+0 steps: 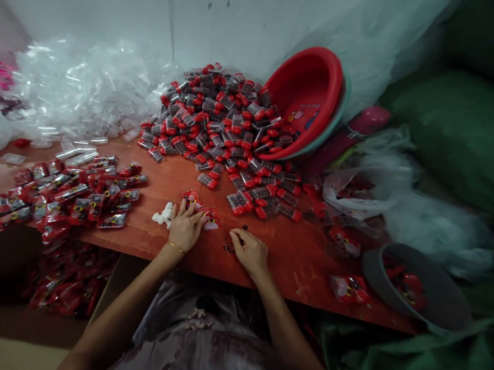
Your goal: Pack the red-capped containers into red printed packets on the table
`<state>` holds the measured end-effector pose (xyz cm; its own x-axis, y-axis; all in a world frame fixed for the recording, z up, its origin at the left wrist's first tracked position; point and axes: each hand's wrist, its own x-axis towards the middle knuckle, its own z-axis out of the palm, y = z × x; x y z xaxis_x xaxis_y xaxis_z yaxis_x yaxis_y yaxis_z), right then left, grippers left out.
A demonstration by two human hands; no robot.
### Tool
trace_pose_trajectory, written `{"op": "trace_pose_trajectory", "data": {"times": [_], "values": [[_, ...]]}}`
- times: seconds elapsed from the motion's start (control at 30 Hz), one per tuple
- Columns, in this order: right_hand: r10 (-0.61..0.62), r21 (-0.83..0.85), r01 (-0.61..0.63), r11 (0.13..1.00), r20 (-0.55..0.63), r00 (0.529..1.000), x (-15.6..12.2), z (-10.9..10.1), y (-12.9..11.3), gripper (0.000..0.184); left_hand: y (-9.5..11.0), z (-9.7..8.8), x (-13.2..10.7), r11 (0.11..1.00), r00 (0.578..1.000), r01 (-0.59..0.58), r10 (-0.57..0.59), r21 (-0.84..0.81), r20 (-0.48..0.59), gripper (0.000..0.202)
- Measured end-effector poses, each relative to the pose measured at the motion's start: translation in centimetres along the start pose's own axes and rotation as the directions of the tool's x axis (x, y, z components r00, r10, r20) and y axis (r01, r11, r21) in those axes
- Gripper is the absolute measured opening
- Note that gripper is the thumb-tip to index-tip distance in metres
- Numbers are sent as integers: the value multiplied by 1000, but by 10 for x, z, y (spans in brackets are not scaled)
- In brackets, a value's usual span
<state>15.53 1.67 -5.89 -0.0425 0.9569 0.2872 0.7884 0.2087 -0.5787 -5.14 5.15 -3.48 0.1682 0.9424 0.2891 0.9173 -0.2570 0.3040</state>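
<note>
My left hand (185, 230) lies on the table with its fingers spread, touching small red printed wrappers (210, 218). Beside its wrist side is a crumpled white piece (162, 216), perhaps tissue. My right hand (249, 252) rests to the right, its fingers curled and thumb bent in over the tabletop. Small dark round pieces (229, 247) lie by its fingertips; whether it pinches one is hidden. Beyond both hands rises a heap of clear tubes with red caps and dark contents (217, 117).
A red basin (335, 73) tips onto the heap's right side. Red wrapped packs (80, 212) are piled at left, with clear plastic pieces (90, 83) behind. At right are a grey bowl (373, 263), plastic bags (431, 222) and a pink cylindrical object (368, 120). The table's edge (221, 275) runs close to my body.
</note>
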Motion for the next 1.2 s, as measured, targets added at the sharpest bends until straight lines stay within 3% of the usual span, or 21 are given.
{"op": "trace_pose_trajectory", "data": {"times": [0.1, 0.2, 0.3, 0.4, 0.47, 0.53, 0.6, 0.67, 0.73, 0.87, 0.93, 1.0, 1.1, 1.2], "values": [[70, 125, -66, 990, -27, 997, 2, 0, -7, 23, 2, -5, 1, 991, 996, 72, -78, -110, -49, 30], [141, 383, -134, 914, 11, 990, 11, 7, -25, 27, 8, -12, 2, 968, 989, 115, -132, -221, -63, 30], [98, 589, -125, 798, 78, 992, 26, 19, -49, 31, 18, -18, 0, 946, 991, 106, -126, -306, -45, 29], [111, 646, -121, 753, 56, 992, 38, 28, -65, 31, 22, -21, -2, 857, 980, 154, -196, -493, -35, 35], [145, 663, -135, 736, 40, 989, 41, 31, -69, 34, 22, -20, -2, 671, 947, 254, -319, -697, 39, 45], [161, 682, -145, 717, 40, 986, 41, 32, -69, 35, 21, -18, -1, 372, 885, 395, -400, -840, 239, 50], [193, 672, -163, 722, 31, 981, 38, 32, -68, 39, 22, -15, 1, 97, 812, 501, -398, -860, 428, 49], [231, 628, -191, 754, 18, 973, 35, 33, -65, 43, 25, -13, 4, -32, 773, 522, -403, -852, 489, 46], [244, 564, -215, 797, 25, 969, 33, 33, -61, 45, 27, -10, 6, -19, 775, 491, -446, -871, 447, 41], [252, 368, -260, 893, 71, 965, 37, 30, -54, 47, 24, -5, 5, 155, 809, 453, -484, -878, 332, 32], [284, 242, -292, 925, 70, 956, 44, 27, -52, 48, 20, -5, 4, 185, 808, 444, -506, -876, 302, 33], [299, 66, -304, 950, 80, 951, 52, 23, -53, 43, 16, -7, 2, 146, 789, 451, -526, -880, 318, 36], [257, -192, -229, 954, 136, 957, 61, 20, -57, 27, 14, -11, 0, 51, 767, 472, -517, -880, 381, 45], [167, -257, -136, 957, 104, 980, 60, 19, -60, 45, 12, -13, 0, 63, 791, 450, -490, -891, 366, 47]]}}
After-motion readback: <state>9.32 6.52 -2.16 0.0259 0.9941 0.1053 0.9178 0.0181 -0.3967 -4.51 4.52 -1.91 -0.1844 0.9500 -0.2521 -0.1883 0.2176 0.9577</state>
